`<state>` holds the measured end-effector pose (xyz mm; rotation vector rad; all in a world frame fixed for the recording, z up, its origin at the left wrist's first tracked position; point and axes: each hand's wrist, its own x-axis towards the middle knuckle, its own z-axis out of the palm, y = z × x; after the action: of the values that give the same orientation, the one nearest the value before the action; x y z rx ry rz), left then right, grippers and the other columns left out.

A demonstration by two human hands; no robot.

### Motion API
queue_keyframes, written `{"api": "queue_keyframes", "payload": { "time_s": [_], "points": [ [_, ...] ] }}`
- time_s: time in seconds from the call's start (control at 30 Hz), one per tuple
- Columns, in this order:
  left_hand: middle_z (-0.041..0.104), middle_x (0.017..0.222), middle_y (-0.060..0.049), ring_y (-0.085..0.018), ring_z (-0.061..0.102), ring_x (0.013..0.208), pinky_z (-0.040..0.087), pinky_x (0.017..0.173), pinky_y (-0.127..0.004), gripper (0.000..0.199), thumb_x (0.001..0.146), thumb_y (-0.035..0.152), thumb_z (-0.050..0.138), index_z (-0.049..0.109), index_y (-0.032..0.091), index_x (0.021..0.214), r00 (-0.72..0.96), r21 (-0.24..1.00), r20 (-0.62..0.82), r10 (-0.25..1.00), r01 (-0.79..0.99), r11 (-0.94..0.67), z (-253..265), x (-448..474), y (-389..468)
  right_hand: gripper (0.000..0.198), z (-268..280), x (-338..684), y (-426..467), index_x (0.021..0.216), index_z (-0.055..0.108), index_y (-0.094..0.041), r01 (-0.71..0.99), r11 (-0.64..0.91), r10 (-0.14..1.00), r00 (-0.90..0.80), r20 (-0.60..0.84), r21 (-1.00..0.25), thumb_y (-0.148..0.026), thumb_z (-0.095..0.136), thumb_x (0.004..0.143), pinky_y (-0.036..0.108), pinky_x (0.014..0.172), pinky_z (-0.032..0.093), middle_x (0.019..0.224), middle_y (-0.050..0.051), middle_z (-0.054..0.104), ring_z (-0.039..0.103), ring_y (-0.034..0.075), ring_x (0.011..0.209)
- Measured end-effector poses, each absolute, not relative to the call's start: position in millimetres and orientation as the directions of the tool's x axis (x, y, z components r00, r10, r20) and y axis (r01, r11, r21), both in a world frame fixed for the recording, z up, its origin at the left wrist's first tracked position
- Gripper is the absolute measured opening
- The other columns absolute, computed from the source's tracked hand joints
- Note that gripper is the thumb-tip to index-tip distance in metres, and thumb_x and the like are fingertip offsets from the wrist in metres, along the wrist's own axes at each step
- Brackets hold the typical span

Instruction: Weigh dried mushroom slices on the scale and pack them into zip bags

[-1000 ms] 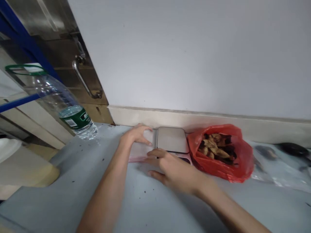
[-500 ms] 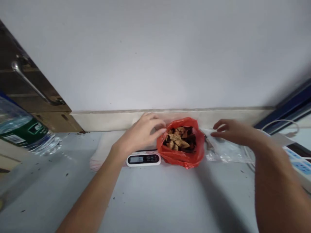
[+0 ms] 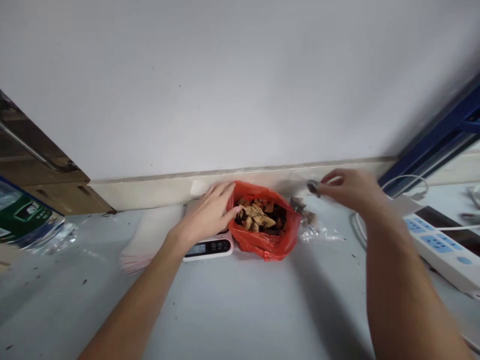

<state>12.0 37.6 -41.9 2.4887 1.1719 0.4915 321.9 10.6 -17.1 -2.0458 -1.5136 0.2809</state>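
A red plastic bag [image 3: 258,246] stands with its mouth wide, filled with dried tan and dark brown pieces [image 3: 258,218]. My left hand [image 3: 208,215] grips its left rim, the thumb inside over the pieces and the fingers outside. That hand also covers part of a small digital scale [image 3: 208,248], whose display reads 0.0. To the right, my right hand [image 3: 347,190] pinches a small dark piece [image 3: 312,188], blurred, above a clear plastic bag [image 3: 318,232] that holds greyish-brown pieces. I cannot tell whether the pinched piece is inside the clear film.
A stack of thin white sheets or bags [image 3: 144,245] lies left of the scale. A large water bottle [image 3: 33,215] is at far left. On the right are a white power strip [image 3: 440,245], cables and a blue metal frame [image 3: 431,132]. A wall [image 3: 240,90] rises behind.
My left hand has closed on the red bag's rim. My right hand has come down and left to the clear bag and pinched a dark piece there. The view has shifted right.
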Motion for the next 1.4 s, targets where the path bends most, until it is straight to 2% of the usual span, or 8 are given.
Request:
{"api": "queue_keyframes", "payload": {
  "time_s": [0.1,0.27,0.43,0.63,0.93,1.07,1.2,1.4],
  "points": [
    [0.044,0.162,-0.016,-0.033,0.04,0.151,0.035,0.124,-0.049,0.059,0.102,0.051,0.045,0.051,0.018,0.151,0.555,0.51,0.2,0.808,0.644,-0.569,-37,10,38,0.018,14,290,-4,0.08,0.069,-0.023,0.623,-0.161,0.896,0.417,0.151,-0.765,-0.038,0.067,0.07,0.032,0.057,0.042,0.07,0.006,0.073,0.06,0.02,0.063],
    [0.05,0.158,-0.015,-0.03,0.049,0.145,0.044,0.117,-0.045,0.064,0.097,0.051,0.058,0.049,0.02,0.152,0.415,0.753,0.413,0.811,0.346,-0.56,-26,9,37,0.027,30,247,-9,0.08,0.067,-0.023,0.254,0.004,0.998,0.062,0.02,-0.967,-0.035,0.075,0.057,0.027,0.053,0.043,0.063,0.0,0.068,0.062,0.018,0.06],
    [0.078,0.103,-0.009,-0.022,0.073,0.097,0.058,0.088,-0.032,0.031,0.093,0.049,0.068,0.073,0.019,0.1,0.47,0.863,0.378,0.798,0.133,-0.487,-15,-1,36,0.037,14,228,3,0.095,0.072,-0.02,0.169,-0.027,0.951,-0.3,-0.077,-0.985,-0.033,0.08,0.061,0.028,0.061,0.051,0.084,0.003,0.076,0.069,0.02,0.071],
    [0.068,0.074,-0.001,-0.016,0.069,0.075,0.056,0.073,-0.026,0.023,0.085,0.037,0.072,0.059,0.021,0.076,0.145,0.826,0.475,0.868,0.267,-0.496,-16,-20,48,0.056,-6,225,16,0.099,0.077,-0.021,-0.029,-0.13,0.934,-0.34,-0.112,-0.991,-0.067,0.082,0.069,0.035,0.078,0.059,0.096,0.009,0.079,0.073,0.025,0.088],
    [0.063,0.079,0.0,-0.018,0.065,0.076,0.052,0.069,-0.029,0.011,0.085,0.017,0.065,0.059,0.022,0.092,-0.029,0.649,0.518,0.855,0.664,-0.371,-21,-28,52,0.04,-10,210,19,0.059,0.074,-0.018,0.295,-0.071,0.907,-0.379,-0.185,-0.953,-0.052,0.093,0.054,0.028,0.056,0.045,0.059,0.001,0.069,0.058,0.013,0.056],
    [0.068,0.094,-0.004,-0.02,0.065,0.087,0.052,0.08,-0.033,0.012,0.081,0.018,0.069,0.064,0.021,0.092,0.196,0.511,0.508,0.839,0.715,-0.476,-21,-21,44,0.041,-18,201,21,0.056,0.069,-0.019,0.399,-0.013,0.905,-0.385,-0.181,-0.917,-0.056,0.086,0.061,0.029,0.054,0.041,0.054,-0.001,0.063,0.053,0.013,0.052],
    [0.067,0.07,0.0,-0.015,0.06,0.066,0.045,0.062,-0.027,0.016,0.085,0.03,0.068,0.066,0.019,0.073,0.618,0.679,0.077,0.782,0.542,-0.495,-17,-14,32,0.045,-22,194,23,0.056,0.066,-0.02,0.455,0.011,0.933,-0.325,-0.155,-0.89,-0.061,0.083,0.062,0.029,0.055,0.038,0.056,-0.001,0.061,0.051,0.013,0.055],
    [0.063,0.068,0.002,-0.012,0.05,0.061,0.036,0.057,-0.025,0.021,0.089,0.031,0.061,0.071,0.017,0.077,0.691,0.738,-0.032,0.722,0.503,-0.449,-16,-18,33,0.052,-23,189,23,0.056,0.065,-0.02,0.413,0.0,0.928,-0.339,-0.153,-0.911,-0.069,0.084,0.057,0.03,0.057,0.039,0.058,-0.001,0.059,0.05,0.013,0.057]
  ]
}}
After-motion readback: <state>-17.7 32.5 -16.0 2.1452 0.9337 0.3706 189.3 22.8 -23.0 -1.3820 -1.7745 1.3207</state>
